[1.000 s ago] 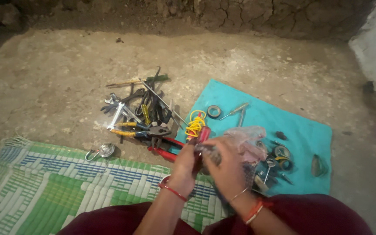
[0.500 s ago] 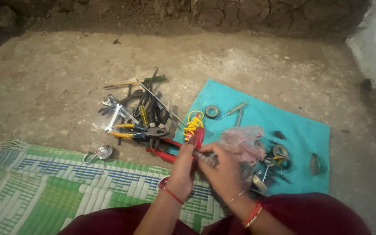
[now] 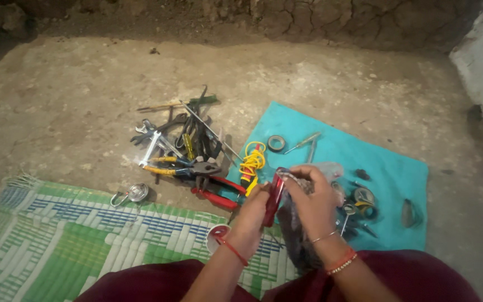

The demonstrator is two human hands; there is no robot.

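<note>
Rough earthen floor (image 3: 85, 100) carries a teal cloth (image 3: 387, 162) at about two o'clock and a heap of pliers and spanners (image 3: 188, 145) at eleven o'clock from the hands. Left hand (image 3: 251, 215) has its grip clenched around a red-handled tool (image 3: 273, 197), held upright at centre. Right hand (image 3: 312, 204) grasps a dark rag (image 3: 297, 235) pressed against that tool, above the green woven mat (image 3: 74, 235).

2 hands: left hand (image 3: 251, 215), right hand (image 3: 313, 202), both on 1 red-handled tool (image 3: 274, 197). 1 teal cloth (image 3: 389, 168), 1 green woven mat (image 3: 62, 235). 1 tape roll (image 3: 275, 143) far on cloth, 1 yellow wire coil (image 3: 251, 162). 1 padlock (image 3: 131, 194) left. 1 tool pile (image 3: 185, 145), approx. a dozen pcs, exact count unclear.
</note>
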